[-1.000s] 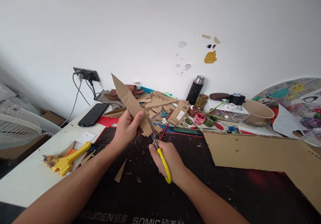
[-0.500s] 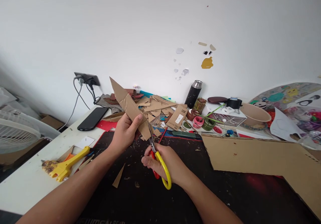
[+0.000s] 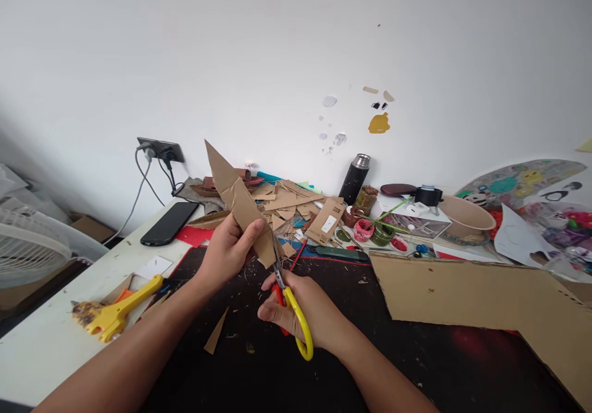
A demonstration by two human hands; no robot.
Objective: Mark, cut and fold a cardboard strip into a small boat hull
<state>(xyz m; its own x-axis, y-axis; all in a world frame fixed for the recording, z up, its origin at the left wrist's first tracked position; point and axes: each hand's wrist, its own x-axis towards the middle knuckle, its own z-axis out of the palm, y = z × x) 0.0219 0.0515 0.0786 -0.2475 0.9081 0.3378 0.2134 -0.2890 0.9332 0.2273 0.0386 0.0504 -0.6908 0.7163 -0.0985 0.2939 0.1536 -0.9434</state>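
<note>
My left hand [image 3: 227,249] grips a long pointed piece of brown cardboard [image 3: 238,200], held up above the black desk mat [image 3: 259,370] with its tip pointing up and left. My right hand [image 3: 308,314] holds scissors [image 3: 289,302] with yellow and red handles. Their blades point up into the lower right edge of the cardboard piece, just right of my left thumb. A small cardboard sliver [image 3: 215,331] lies on the mat under my left forearm.
A heap of cardboard scraps [image 3: 289,200] sits at the back. A large cardboard sheet [image 3: 476,290] covers the right of the mat. A yellow tool [image 3: 115,311] and a phone [image 3: 169,223] lie left; a flask [image 3: 354,177], paint pots [image 3: 372,228] and a bowl [image 3: 467,214] stand behind.
The scissor handles have spread apart, so the red handle now shows, and the blades sit further into the cardboard's lower edge. The view has tilted slightly downward.
</note>
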